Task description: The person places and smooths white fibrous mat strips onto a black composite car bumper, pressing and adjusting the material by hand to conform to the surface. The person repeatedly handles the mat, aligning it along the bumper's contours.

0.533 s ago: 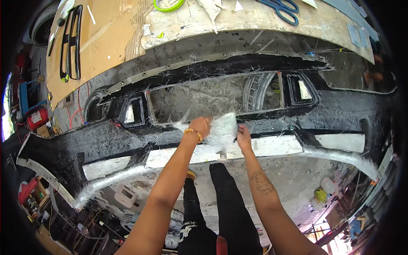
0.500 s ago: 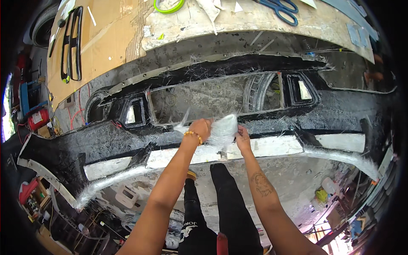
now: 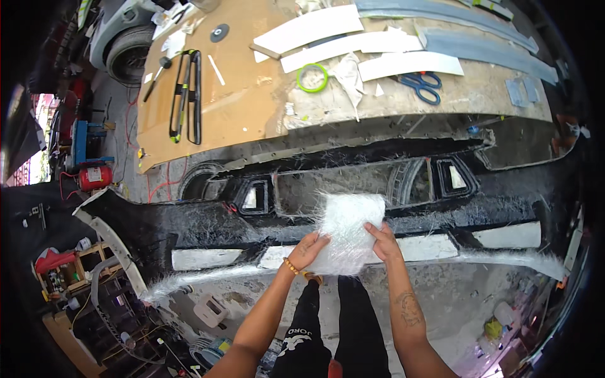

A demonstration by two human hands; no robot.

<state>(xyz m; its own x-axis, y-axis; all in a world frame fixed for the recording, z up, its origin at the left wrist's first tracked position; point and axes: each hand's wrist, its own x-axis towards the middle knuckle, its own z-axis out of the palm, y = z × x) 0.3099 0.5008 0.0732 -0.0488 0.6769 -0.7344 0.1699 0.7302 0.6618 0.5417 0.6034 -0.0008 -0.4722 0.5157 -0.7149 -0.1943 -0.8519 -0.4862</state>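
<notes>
A white sheet of fiberglass mat [image 3: 350, 233] with frayed strands at its edges is held up between my hands. My left hand [image 3: 307, 250], with a beaded bracelet at the wrist, pinches its left edge. On the opposite edge my right hand [image 3: 383, 242] grips with the thumb lying on the mat. Behind and below the sheet stretches a long black bumper [image 3: 201, 227], its surface rough with fibers. White panels [image 3: 423, 249] are set along its near side, and loose white fibers fringe its near edge. The mat hides the bumper's middle.
Beyond the bumper, a cardboard-covered table [image 3: 246, 88] bears blue scissors [image 3: 421, 87], a green tape roll [image 3: 312, 78], white curved strips [image 3: 309, 30] and a black frame-like part [image 3: 186, 97]. A red tank [image 3: 94, 178] stands at left. A white plastic stool [image 3: 211, 310] is on the floor.
The bunched fiberglass mat is now spread flatter between my hands, with both hands on its side edges. The view has shifted, showing more of the table.
</notes>
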